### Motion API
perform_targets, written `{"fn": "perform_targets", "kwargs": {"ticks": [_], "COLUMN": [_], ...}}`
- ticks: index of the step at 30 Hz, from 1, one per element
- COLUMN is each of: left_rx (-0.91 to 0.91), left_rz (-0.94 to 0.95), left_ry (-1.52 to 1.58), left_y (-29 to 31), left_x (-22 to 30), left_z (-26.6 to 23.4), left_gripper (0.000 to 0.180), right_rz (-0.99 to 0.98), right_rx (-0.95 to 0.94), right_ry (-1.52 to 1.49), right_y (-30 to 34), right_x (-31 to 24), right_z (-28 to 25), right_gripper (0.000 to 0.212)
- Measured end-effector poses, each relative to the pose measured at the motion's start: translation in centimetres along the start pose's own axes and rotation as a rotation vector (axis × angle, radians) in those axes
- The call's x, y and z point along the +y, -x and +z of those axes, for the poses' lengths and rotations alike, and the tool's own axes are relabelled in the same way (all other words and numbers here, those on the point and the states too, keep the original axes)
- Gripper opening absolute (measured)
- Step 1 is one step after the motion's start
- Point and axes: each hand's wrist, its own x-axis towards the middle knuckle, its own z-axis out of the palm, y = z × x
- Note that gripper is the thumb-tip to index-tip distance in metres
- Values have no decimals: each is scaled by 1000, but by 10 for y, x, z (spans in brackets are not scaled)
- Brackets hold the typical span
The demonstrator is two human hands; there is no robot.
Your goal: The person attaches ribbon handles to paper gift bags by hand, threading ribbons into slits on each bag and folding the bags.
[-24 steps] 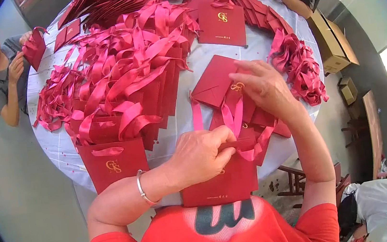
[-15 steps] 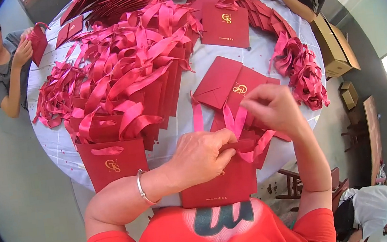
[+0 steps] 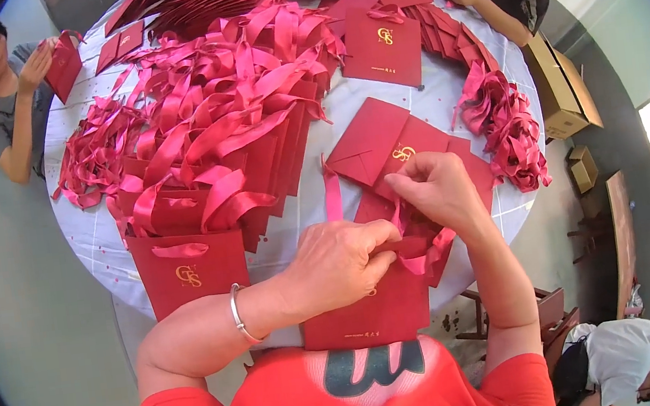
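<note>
R hand [image 3: 438, 187] now lower, by 1 ribbon [image 3: 397, 215]; L hand [image 3: 338, 256] grips 1 bag [image 3: 368, 321].

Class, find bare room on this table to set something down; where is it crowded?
White tablecloth shows in a strip between the ribboned bags at left and the folded bags; another patch lies between those and the flat bag beyond. It is crowded at the far side, with stacked bags, and around the left hand, right hand and near bag.
</note>
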Motion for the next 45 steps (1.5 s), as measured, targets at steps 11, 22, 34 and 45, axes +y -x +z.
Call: {"fn": "perform_targets", "kwargs": {"ticks": [11, 22, 34, 45], "left_rx": [1, -30, -47, -31], "left_rz": [-24, -101, -177, -191], "left_ry": [-13, 1, 42, 53], "left_y": [-2, -3, -5, -6], "left_x": [1, -2, -5, -5], "left_z": [0, -1, 1, 1], "left_gripper": [16, 19, 21, 18], "right_rz": [-58, -468, -174, -665], "right_rx": [195, 32, 57, -556], "right_ry": [97, 13, -301, -1384], "right_y": [-3, 85, 109, 95], "right_x": [8, 12, 21, 46], "right_z": [4, -11, -43, -46], "right_gripper": [24, 34, 22, 45]}}
